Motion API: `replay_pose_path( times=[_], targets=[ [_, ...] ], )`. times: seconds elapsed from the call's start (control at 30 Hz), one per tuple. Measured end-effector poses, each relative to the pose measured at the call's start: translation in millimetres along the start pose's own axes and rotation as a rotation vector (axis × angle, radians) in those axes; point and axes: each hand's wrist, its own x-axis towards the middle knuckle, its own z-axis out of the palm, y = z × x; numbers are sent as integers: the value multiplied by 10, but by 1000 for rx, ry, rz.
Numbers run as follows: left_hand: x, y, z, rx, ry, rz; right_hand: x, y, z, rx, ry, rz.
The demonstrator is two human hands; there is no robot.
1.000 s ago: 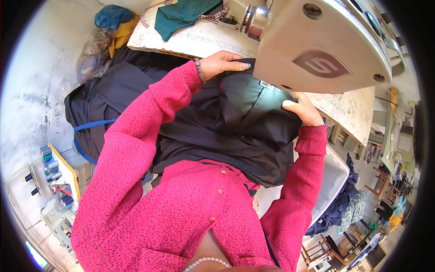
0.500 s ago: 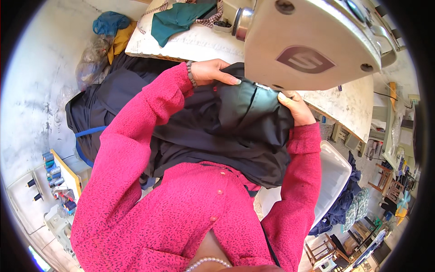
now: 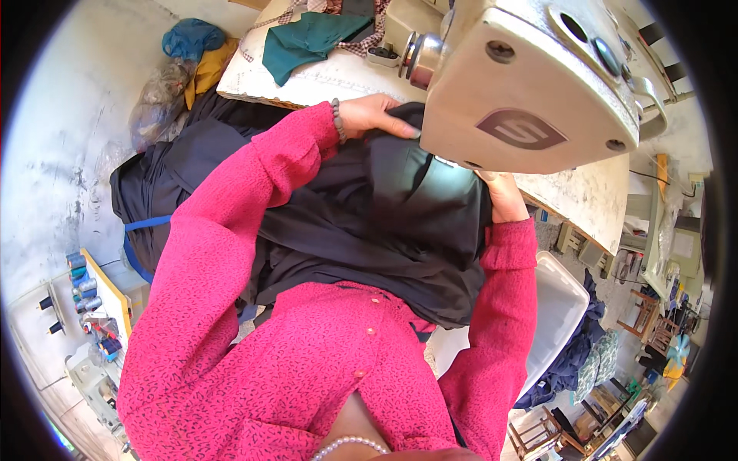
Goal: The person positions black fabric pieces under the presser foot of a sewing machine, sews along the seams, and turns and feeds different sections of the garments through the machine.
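Observation:
Black fabric (image 3: 338, 223) drapes from the sewing machine's table over my lap and off to the left. My left hand (image 3: 377, 117) grips it left of the sewing machine head (image 3: 530, 92), thumb on top and fingers beneath. On the other side, my right hand (image 3: 503, 196) holds the fabric's right edge, its fingertips hidden under the machine head. Light from the machine falls on the stretch of cloth between my hands. The needle and presser foot are out of sight behind the head.
Teal cloth (image 3: 311, 46) and checked strips lie on the white table (image 3: 269, 84) at the back left. A white plastic bin (image 3: 557, 307) stands by my right arm, dark garments (image 3: 565, 369) beside it. Thread spools (image 3: 86, 288) sit at the left, near bagged bundles (image 3: 161, 100).
My left hand has shifted slightly right, toward the machine head. The right hand has drawn slightly inward, its fingertips now further under the head. The view has tilted a little.

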Motion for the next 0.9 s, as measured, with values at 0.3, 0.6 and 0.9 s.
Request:
replay_pose_path(
  times=[0.3,0.6,0.9],
  targets=[
    [378,214,-243,834,610,424,571,-19,-350,-30,375,-188],
    [-433,-210,1355,549,688,308,417,26,-420,-72,303,-147],
    [-454,-284,1218,440,624,341,-30,-311,-13,-226,-76,-23]
  ],
)
